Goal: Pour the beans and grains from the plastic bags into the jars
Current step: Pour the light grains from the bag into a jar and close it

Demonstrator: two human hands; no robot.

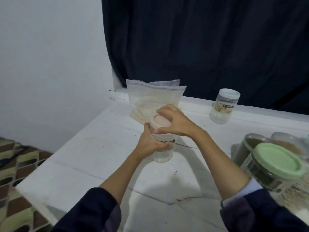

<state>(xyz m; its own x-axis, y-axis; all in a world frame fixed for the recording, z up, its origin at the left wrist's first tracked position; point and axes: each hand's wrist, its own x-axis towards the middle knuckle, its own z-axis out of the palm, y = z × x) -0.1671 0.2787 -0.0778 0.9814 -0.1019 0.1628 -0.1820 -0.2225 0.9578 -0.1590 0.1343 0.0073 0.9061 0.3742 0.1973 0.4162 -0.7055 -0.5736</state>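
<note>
On the white worktop [83, 164], before the bag of pale grain [150, 101], my left hand [150, 143] grips the clear jar [163, 154] while my right hand [173, 123] clasps its pink lid [159, 122], which I judge must come off before pouring.

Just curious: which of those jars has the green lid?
The big jar nearest the camera at right, holding dark contents; the held jar's lid is pink, the far one's white.

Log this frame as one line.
left hand: grips jar body | right hand: grips pink lid | bag: behind jar, holds grain | pour: not started
</note>
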